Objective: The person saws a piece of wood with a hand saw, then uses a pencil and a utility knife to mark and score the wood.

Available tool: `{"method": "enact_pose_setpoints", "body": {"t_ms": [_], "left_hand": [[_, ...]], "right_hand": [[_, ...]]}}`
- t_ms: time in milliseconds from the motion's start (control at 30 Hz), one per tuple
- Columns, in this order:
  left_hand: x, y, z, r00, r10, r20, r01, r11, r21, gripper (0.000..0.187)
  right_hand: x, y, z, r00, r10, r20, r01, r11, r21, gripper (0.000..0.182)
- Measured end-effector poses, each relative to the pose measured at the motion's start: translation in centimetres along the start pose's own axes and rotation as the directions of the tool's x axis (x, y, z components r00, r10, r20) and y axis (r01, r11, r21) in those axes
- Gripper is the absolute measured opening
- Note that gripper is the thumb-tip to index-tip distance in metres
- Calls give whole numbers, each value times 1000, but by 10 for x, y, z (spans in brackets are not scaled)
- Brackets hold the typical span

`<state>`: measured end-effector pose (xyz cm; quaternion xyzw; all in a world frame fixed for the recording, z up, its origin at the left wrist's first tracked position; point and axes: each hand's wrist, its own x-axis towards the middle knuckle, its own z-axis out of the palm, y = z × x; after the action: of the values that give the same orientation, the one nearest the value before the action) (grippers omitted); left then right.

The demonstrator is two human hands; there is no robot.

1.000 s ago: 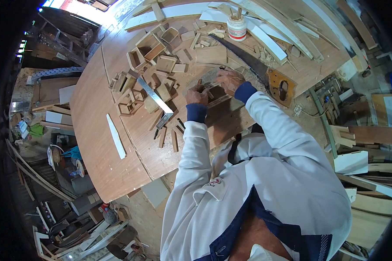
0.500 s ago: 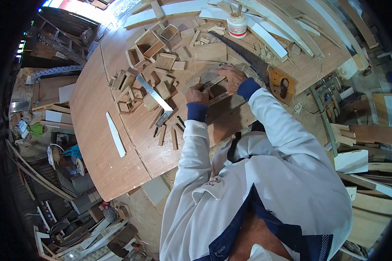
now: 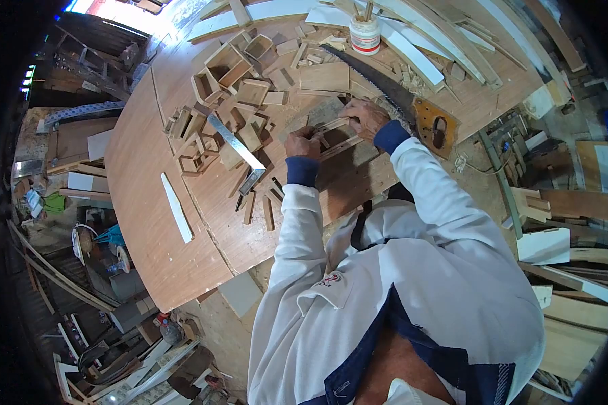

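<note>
A small frame of thin wooden strips [image 3: 340, 147] spans the gap between my hands, over a grey board [image 3: 366, 154] on the table. My left hand [image 3: 302, 143] is closed around its left end, where a short crosspiece shows. At the other end, the curled fingers of my right hand [image 3: 366, 119] grip the strips; the fingertips are partly hidden. Just beyond my right hand lies a handsaw [image 3: 378, 79] with a wooden handle [image 3: 437, 125]. A metal try square [image 3: 238, 143] rests among wood pieces left of my left hand.
Small open wooden boxes [image 3: 231, 66] and offcuts crowd the table's middle. A white glue tub [image 3: 365, 36] with sticks in it stands at the back. Long white strips [image 3: 412, 55] lie behind the saw. One tapered white piece [image 3: 175, 208] lies on the left tabletop [image 3: 138, 175].
My right hand has shifted slightly right, and its stretched fingers have curled onto the frame's end. The frame's strips sit at a slightly different angle. My left hand keeps its hold.
</note>
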<state>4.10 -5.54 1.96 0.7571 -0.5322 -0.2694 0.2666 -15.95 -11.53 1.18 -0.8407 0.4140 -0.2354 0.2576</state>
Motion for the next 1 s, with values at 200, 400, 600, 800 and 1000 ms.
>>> {"method": "enact_pose_setpoints", "body": {"t_ms": [200, 400, 600, 800, 1000], "left_hand": [[-1, -2, 0, 997, 76, -13, -76, 997, 10, 25], [-3, 3, -1, 999, 45, 14, -45, 998, 33, 29], [-1, -3, 2, 999, 50, -3, -50, 998, 46, 30], [-7, 9, -5, 999, 39, -2, -39, 999, 36, 30], [-3, 1, 1, 999, 46, -16, -46, 999, -1, 28]], "right_hand": [[-2, -2, 1, 1000, 17, -15, -17, 1000, -2, 22], [-6, -4, -1, 998, -8, -56, 9, 1000, 30, 33], [-7, -1, -4, 995, -11, -100, 24, 991, 128, 40], [-8, -1, -3, 999, 21, -50, -15, 992, 125, 36], [-8, -1, -4, 999, 18, -51, -12, 994, 112, 35]]}}
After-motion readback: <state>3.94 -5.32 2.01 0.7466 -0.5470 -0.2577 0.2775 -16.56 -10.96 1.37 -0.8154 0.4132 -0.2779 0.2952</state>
